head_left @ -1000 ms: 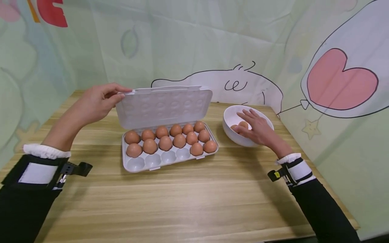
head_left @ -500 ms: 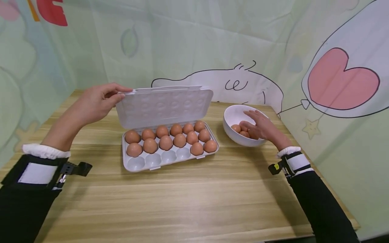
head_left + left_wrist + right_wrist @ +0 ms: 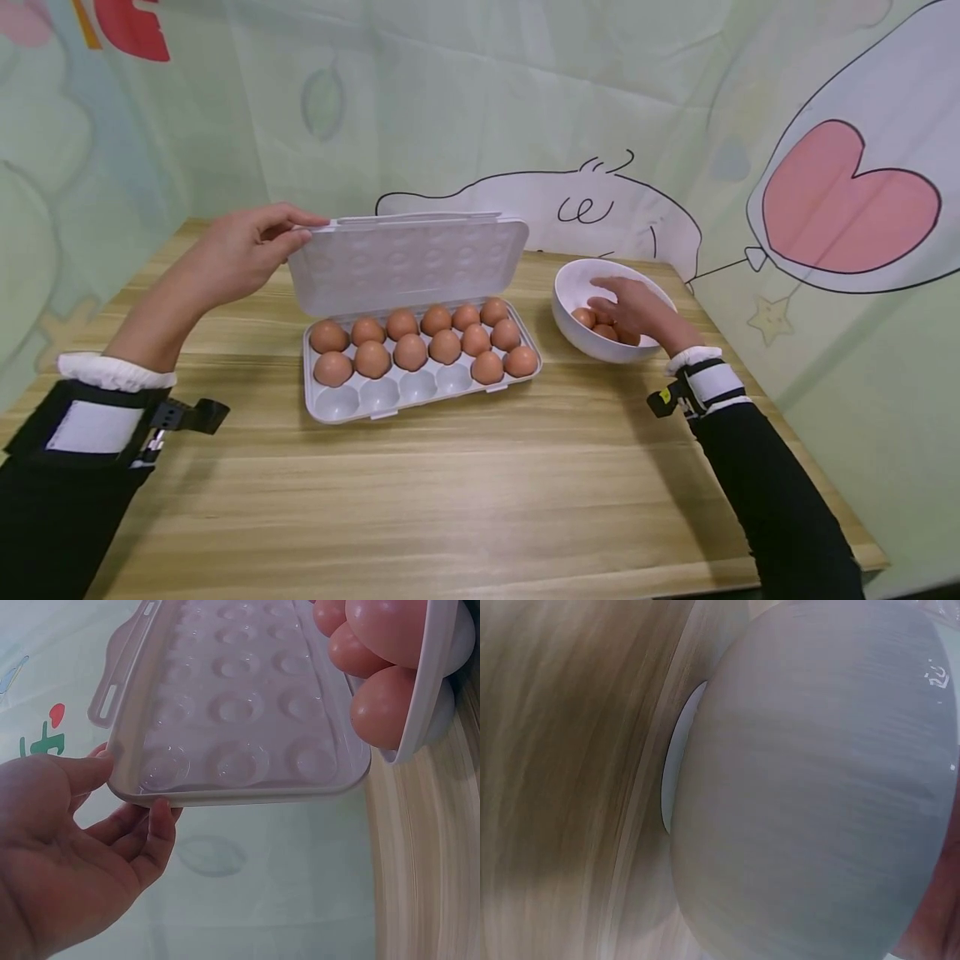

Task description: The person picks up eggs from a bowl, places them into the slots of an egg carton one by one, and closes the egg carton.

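Observation:
My left hand pinches the left corner of the raised lid of a white plastic egg box. In the left wrist view, the thumb and bent fingers meet at the lid's edge. Brown eggs fill most cups of the box's base; several cups in the front row hold none. My right hand reaches into a white bowl, loosely bent fingers just over brown eggs. In the right wrist view, the bowl's outer wall hides most of that hand.
The egg box and bowl stand on a wood-grain table, the bowl to the right of the box. A printed cloth backdrop rises behind and along both sides. The table's right edge runs close past the right forearm.
My right hand has dipped lower into the bowl and its fingers have drawn in from a wider spread. The left hand and lid stay put.

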Demonstrator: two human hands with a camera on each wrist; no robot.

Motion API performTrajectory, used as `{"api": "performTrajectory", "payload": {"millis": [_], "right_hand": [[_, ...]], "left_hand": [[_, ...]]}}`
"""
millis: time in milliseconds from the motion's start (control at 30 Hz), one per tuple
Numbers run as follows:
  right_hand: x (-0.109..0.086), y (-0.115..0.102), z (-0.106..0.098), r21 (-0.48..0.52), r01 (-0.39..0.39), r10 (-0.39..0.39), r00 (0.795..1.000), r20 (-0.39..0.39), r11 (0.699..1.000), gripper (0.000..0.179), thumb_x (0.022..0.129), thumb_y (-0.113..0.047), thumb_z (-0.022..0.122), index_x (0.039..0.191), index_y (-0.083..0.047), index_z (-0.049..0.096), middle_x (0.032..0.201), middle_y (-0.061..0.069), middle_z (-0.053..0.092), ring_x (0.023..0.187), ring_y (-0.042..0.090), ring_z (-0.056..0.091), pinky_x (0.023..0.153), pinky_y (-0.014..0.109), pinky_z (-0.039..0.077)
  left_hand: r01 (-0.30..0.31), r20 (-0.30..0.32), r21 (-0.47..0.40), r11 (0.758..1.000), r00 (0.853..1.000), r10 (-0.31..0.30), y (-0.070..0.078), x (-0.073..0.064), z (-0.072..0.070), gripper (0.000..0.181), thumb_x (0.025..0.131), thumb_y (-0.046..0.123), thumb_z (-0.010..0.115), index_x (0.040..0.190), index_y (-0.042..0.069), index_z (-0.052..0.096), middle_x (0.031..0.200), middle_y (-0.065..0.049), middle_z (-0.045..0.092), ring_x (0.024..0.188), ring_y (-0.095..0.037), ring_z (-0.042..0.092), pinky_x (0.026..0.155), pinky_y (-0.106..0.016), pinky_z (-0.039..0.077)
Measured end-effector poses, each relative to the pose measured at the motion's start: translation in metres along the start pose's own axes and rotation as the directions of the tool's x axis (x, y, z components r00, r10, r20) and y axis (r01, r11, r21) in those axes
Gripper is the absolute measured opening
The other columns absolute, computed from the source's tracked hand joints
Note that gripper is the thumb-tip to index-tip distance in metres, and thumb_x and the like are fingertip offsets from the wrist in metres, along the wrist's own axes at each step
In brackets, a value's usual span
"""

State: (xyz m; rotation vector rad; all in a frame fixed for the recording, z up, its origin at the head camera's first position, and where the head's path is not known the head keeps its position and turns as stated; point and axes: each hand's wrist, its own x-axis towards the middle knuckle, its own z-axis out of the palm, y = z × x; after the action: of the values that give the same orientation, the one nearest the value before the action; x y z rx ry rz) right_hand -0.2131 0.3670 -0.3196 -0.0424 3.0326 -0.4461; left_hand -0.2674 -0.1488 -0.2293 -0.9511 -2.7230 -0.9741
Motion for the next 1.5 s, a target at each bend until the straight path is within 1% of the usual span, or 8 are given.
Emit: {"api": "performTrajectory", "payload": {"millis": [200, 433, 533, 767, 933, 1067, 1267, 1500], "right_hand": [[0.01, -0.002, 0.001, -0.037, -0.031, 0.033, 0.998, 0.055, 0.999, 0.046, 0.096, -0.033, 0.051, 0.134, -0.007, 0.049, 0.118, 0.016, 0.059, 0.107, 0.027, 0.051, 0.101, 0.047, 0.031], [0.018, 0.002, 0.003, -0.072, -0.016, 0.021, 0.997, 0.068, 0.997, 0.039, 0.096, -0.025, 0.051, 0.129, -0.004, 0.055, 0.117, 0.019, 0.059, 0.107, 0.031, 0.052, 0.097, 0.047, 0.035], [0.021, 0.003, 0.003, -0.083, -0.032, 0.04, 0.995, 0.091, 0.996, 0.039, 0.096, -0.026, 0.051, 0.127, -0.004, 0.056, 0.115, 0.019, 0.059, 0.103, 0.03, 0.053, 0.095, 0.047, 0.036], [0.024, 0.002, 0.005, -0.091, -0.075, 0.086, 0.989, 0.121, 0.993, 0.038, 0.096, -0.029, 0.051, 0.122, -0.003, 0.06, 0.116, 0.015, 0.061, 0.106, 0.028, 0.053, 0.097, 0.046, 0.035], [0.027, 0.003, 0.007, -0.09, -0.092, 0.103, 0.986, 0.131, 0.992, 0.032, 0.096, -0.028, 0.051, 0.114, -0.005, 0.064, 0.105, 0.011, 0.064, 0.096, 0.026, 0.054, 0.09, 0.043, 0.038], [0.029, 0.004, 0.006, -0.087, -0.082, 0.094, 0.986, 0.138, 0.993, 0.028, 0.096, -0.026, 0.051, 0.108, -0.005, 0.066, 0.098, 0.009, 0.064, 0.091, 0.026, 0.054, 0.085, 0.041, 0.039], [0.029, 0.005, 0.007, -0.082, -0.076, 0.086, 0.988, 0.129, 0.994, 0.027, 0.096, -0.025, 0.051, 0.106, -0.006, 0.067, 0.097, 0.008, 0.065, 0.09, 0.026, 0.054, 0.085, 0.041, 0.039], [0.029, 0.008, 0.006, -0.085, -0.01, 0.019, 0.994, 0.11, 0.996, 0.026, 0.094, -0.022, 0.053, 0.106, -0.003, 0.067, 0.101, 0.012, 0.065, 0.093, 0.028, 0.055, 0.088, 0.043, 0.04]], "left_hand": [[0.006, 0.012, -0.005, 1.0, 1.0, -0.006, 0.0, 0.0, -0.001, 0.034, 0.099, 0.03, 0.045, 0.126, 0.015, 0.058, 0.116, -0.013, 0.058, 0.09, -0.023, 0.049, 0.066, -0.031, 0.039], [-0.009, 0.005, -0.005, 1.0, 1.0, 0.009, 0.001, 0.0, -0.001, 0.033, 0.099, 0.028, 0.045, 0.126, 0.013, 0.059, 0.116, -0.012, 0.058, 0.089, -0.022, 0.048, 0.066, -0.029, 0.039], [-0.002, 0.012, -0.011, 1.0, 1.0, 0.002, 0.001, 0.0, -0.001, 0.034, 0.099, 0.028, 0.044, 0.126, 0.013, 0.058, 0.117, -0.013, 0.058, 0.09, -0.022, 0.048, 0.066, -0.029, 0.039], [-0.004, 0.01, -0.009, 1.0, 1.0, 0.004, 0.002, 0.001, -0.001, 0.033, 0.099, 0.027, 0.045, 0.126, 0.014, 0.058, 0.117, -0.012, 0.058, 0.091, -0.022, 0.049, 0.067, -0.029, 0.039], [-0.011, 0.002, -0.008, 1.0, 1.0, 0.011, 0.001, 0.0, 0.0, 0.032, 0.099, 0.026, 0.046, 0.125, 0.013, 0.059, 0.116, -0.012, 0.059, 0.09, -0.021, 0.05, 0.066, -0.027, 0.04], [-0.008, 0.003, -0.016, 1.0, 1.0, 0.008, 0.0, 0.0, 0.0, 0.032, 0.099, 0.026, 0.046, 0.125, 0.013, 0.059, 0.116, -0.012, 0.059, 0.091, -0.021, 0.05, 0.067, -0.026, 0.04], [-0.001, 0.014, -0.017, 1.0, 1.0, 0.002, 0.001, 0.001, -0.001, 0.033, 0.099, 0.028, 0.045, 0.126, 0.013, 0.058, 0.117, -0.013, 0.058, 0.091, -0.023, 0.049, 0.067, -0.029, 0.039], [0.001, 0.011, -0.011, 1.0, 1.0, 0.0, 0.001, 0.0, 0.0, 0.033, 0.099, 0.028, 0.046, 0.126, 0.015, 0.059, 0.116, -0.013, 0.058, 0.089, -0.023, 0.048, 0.065, -0.028, 0.038]]}}
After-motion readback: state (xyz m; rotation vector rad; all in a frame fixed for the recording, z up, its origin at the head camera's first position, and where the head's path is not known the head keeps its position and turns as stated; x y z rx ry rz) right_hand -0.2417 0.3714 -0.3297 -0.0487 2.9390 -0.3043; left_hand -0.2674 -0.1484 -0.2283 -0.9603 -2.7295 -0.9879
